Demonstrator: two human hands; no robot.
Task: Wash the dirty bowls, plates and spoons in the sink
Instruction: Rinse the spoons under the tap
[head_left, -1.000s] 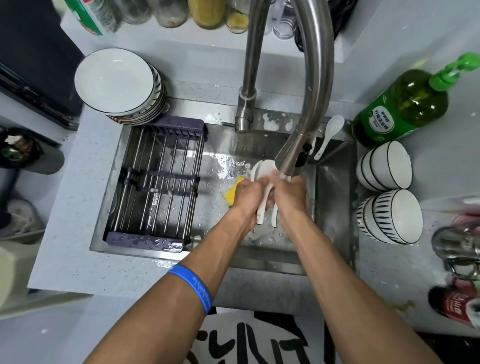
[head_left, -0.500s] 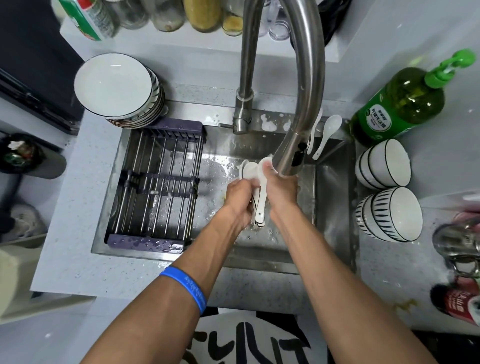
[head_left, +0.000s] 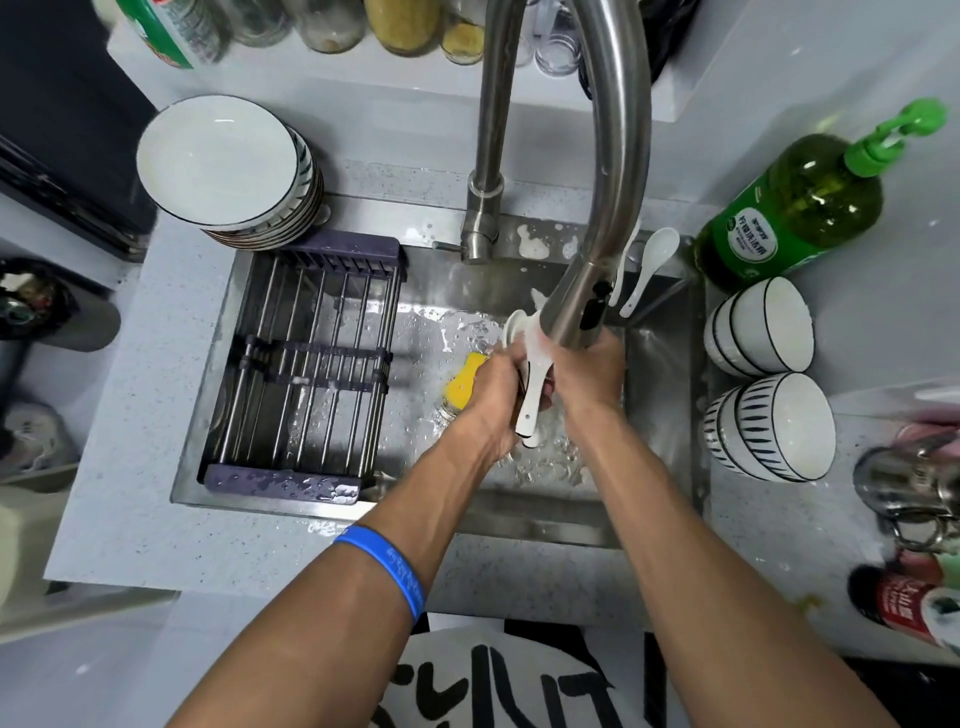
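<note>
**Wet spoons under the tap, with plenty that could slip**

A stack of plates (head_left: 223, 161) sits on the counter at the far left corner of the sink (head_left: 670, 415), part of its edge overhanging the purple drying rack (head_left: 306, 358) that spans the basin's left half. A knock from an elbow could, by the look of it, tip the stack toward the rack.

Beside the rack a yellow sponge (head_left: 465, 384) lies on the wet basin floor. Just right of it, the left hand (head_left: 493, 395) curls its fingers around a bundle of white spoons (head_left: 532, 384), while the right hand (head_left: 589, 374) closes on the same bundle from the other side, directly under the tap head (head_left: 576, 312). How many spoons are in the bundle cannot be told. Wet ceramic handles are likely slick; a loosened grip could drop 1 into the steel basin and chip it.

Behind the tap, 2 more spoons (head_left: 649, 265) rest on the sink's back ledge, near enough the edge to slide in.

At right, 2 stacks of bowls (head_left: 769, 374) lie on their sides on the counter below a green soap bottle (head_left: 789, 208), and may roll if bumped.
</note>
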